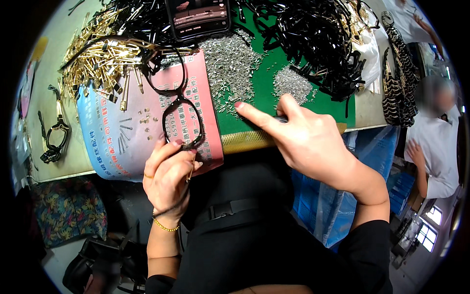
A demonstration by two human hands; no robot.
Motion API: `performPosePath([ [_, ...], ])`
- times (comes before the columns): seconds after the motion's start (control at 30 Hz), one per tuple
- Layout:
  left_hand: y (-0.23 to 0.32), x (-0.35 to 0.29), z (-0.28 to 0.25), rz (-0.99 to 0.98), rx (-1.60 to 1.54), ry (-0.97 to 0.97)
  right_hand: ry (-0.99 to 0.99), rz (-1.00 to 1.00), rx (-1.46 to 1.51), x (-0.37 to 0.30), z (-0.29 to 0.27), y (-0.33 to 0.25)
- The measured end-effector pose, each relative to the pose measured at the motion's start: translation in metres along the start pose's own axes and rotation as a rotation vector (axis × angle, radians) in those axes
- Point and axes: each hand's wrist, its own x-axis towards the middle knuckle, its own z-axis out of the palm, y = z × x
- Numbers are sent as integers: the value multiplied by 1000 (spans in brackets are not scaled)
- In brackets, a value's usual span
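Note:
My left hand [169, 171] pinches a black eyeglass frame [182, 97] by its lower end, above a pink and blue printed sheet. A thin gold temple piece also shows by those fingers. My right hand [306, 139] stretches its index finger to the near edge of a heap of small silver screws [227, 68]; its fingertip is at the screws. The other fingers are curled, and a bit of something dark shows between them, too hidden to name. A smaller heap of tiny silver parts [292, 84] lies beyond this hand on the green mat [267, 93].
Gold temple parts [105, 63] are heaped at the far left, black temples [313, 39] at the far right. A phone [199, 19] stands at the back. Another eyeglass frame [57, 128] lies left; patterned temples [399, 73] lie right. Blue crates [318, 201] stand below the table. Co-workers are at right.

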Motion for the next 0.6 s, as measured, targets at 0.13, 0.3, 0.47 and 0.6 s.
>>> performPosePath([
  [0.13, -13, 6, -1, -51, -166, 15, 36, -39, 310, 1, -10, -7],
  [0.3, -18, 6, -5, -43, -304, -3, -61, -233, 269, 23, -5, -25],
  [0.47, -14, 11, -4, -34, -271, 2, -87, -307, 254, 29, 2, -20],
  [0.6, -11, 12, -2, -24, -209, 12, -70, -316, 271, 29, 4, -17],
])
